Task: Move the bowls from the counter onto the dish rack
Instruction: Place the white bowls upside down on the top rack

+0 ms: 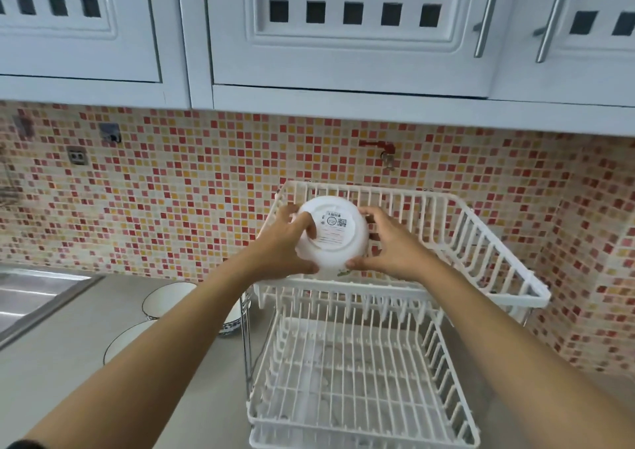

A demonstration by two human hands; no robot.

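Observation:
A white bowl [331, 239] is held upside down, its labelled base facing me, at the near left corner of the white two-tier dish rack's upper basket [481, 239]. My left hand [285, 242] grips its left side and my right hand [391, 246] grips its right side and lower rim. Whether the bowl touches the wires is hidden. The lower basket [347, 380] holds nothing. On the counter left of the rack stand more white bowls with dark rims: one [168, 299] at the back, another [127, 344] partly behind my left forearm, and a patterned one [232, 325] beside the rack.
A steel sink [31, 297] lies at the far left of the grey counter [68, 380]. White wall cabinets [343, 36] hang above the rack. The mosaic tile wall carries a red tap [378, 148] and sockets [77, 156].

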